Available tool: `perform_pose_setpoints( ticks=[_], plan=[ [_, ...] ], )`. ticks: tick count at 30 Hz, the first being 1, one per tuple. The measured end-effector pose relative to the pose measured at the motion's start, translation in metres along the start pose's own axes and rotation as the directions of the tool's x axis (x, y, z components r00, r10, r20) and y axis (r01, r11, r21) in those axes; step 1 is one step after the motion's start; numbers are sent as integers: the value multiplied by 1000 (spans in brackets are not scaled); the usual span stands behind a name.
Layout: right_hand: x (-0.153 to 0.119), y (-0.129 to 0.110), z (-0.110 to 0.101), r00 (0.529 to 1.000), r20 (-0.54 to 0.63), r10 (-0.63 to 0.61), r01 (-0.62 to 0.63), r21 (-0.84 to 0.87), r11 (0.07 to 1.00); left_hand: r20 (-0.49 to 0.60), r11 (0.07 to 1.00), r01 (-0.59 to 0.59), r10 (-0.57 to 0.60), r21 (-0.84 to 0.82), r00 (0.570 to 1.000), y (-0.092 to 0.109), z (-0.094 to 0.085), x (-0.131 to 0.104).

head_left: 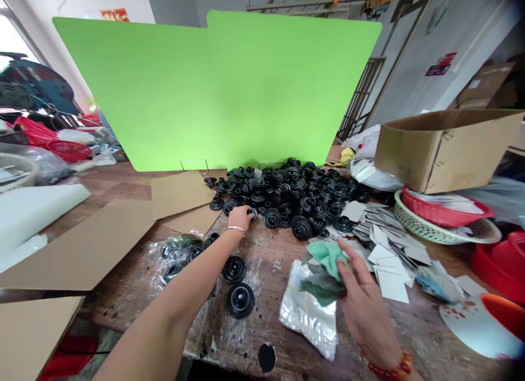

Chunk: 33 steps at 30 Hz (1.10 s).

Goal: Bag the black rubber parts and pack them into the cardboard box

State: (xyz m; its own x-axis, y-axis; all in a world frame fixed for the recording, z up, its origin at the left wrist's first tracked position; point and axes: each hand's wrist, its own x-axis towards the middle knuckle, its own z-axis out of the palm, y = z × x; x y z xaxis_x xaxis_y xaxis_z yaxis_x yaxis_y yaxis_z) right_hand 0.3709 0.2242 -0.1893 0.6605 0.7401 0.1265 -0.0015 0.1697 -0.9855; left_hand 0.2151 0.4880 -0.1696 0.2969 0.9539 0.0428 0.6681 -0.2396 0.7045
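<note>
My left hand reaches to the front edge of a heap of black stepped round parts. Its fingers are closed on one black round part, mostly hidden by the hand. In my right hand a crumpled green cloth is pinched between thumb and fingers, above a stack of clear plastic bags. Two black round parts lie on the table to the right of my left forearm. Several more, some in clear plastic wrap, lie to its left.
A green board stands behind the heap. White cards are scattered at the right, near a cardboard box, a red basket and an orange-and-white container. Cardboard sheets cover the left side of the wooden table.
</note>
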Motion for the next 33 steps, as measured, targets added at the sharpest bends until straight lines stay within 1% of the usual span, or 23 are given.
perform_pose_setpoints(
  ticks=[2,4,5,7,8,9,10,11,12,13,14,15,16,19,20,21,22,23,24,26,28,30,33],
  plan=[
    [-2,-2,7,999,-21,-44,43,-76,996,22,980,26,-22,-197,1000,9,1,-25],
    [-6,-2,21,990,50,-132,138,-139,981,107,912,58,-15,-406,994,23,9,-65],
    [-8,-1,29,971,106,-216,232,-169,958,172,861,80,9,-503,985,29,14,-87],
    [-10,2,45,896,198,-398,433,-192,881,299,751,140,80,-645,951,38,26,-132],
    [-10,2,52,865,221,-451,491,-185,851,327,697,166,105,-698,939,40,30,-151],
    [-10,2,58,864,230,-448,488,-165,857,343,646,187,124,-740,931,41,32,-167],
    [-10,1,64,896,224,-383,417,-130,900,345,598,201,136,-776,929,41,33,-180],
    [-11,-1,69,943,211,-258,280,-79,957,331,554,200,145,-808,933,40,31,-189],
    [-13,-4,74,975,204,-89,95,-18,995,298,520,182,148,-834,943,39,29,-195],
    [-18,-7,79,977,195,89,-101,51,994,250,502,146,146,-852,957,39,25,-199],
    [-24,-9,84,952,191,238,-263,123,957,195,502,101,137,-859,971,38,20,-201],
    [-30,-11,88,924,191,332,-366,190,911,147,517,61,127,-854,981,37,14,-201],
    [-38,-11,93,907,208,367,-412,244,878,111,543,30,116,-839,987,35,6,-200],
    [-54,-7,99,892,325,313,-415,316,853,-1,659,-30,44,-752,999,21,-23,-190],
    [-55,-4,97,882,362,302,-419,309,854,-66,722,-57,15,-690,998,11,-35,-184],
    [-54,0,94,875,378,303,-422,287,860,-182,802,-99,-13,-589,983,0,-47,-178],
    [-50,2,89,878,367,307,-413,257,874,-261,898,-113,-3,-426,965,-12,-60,-172],
    [-44,4,82,895,328,302,-385,226,895,-278,975,-94,35,-201,960,-26,-71,-166],
    [-37,5,74,917,279,284,-343,192,919,-257,997,-71,74,22,964,-39,-81,-160],
    [-20,4,56,955,174,240,-266,149,952,-154,926,-88,154,367,976,-62,-96,-152],
    [-5,2,40,970,98,221,-235,155,960,-25,827,-163,209,538,978,-77,-101,-147],
    [5,2,29,972,55,227,-233,191,954,61,780,-237,248,579,967,-80,-99,-141],
    [10,4,22,969,39,246,-248,241,938,75,813,-293,297,503,952,-60,-83,-124]
  ],
)
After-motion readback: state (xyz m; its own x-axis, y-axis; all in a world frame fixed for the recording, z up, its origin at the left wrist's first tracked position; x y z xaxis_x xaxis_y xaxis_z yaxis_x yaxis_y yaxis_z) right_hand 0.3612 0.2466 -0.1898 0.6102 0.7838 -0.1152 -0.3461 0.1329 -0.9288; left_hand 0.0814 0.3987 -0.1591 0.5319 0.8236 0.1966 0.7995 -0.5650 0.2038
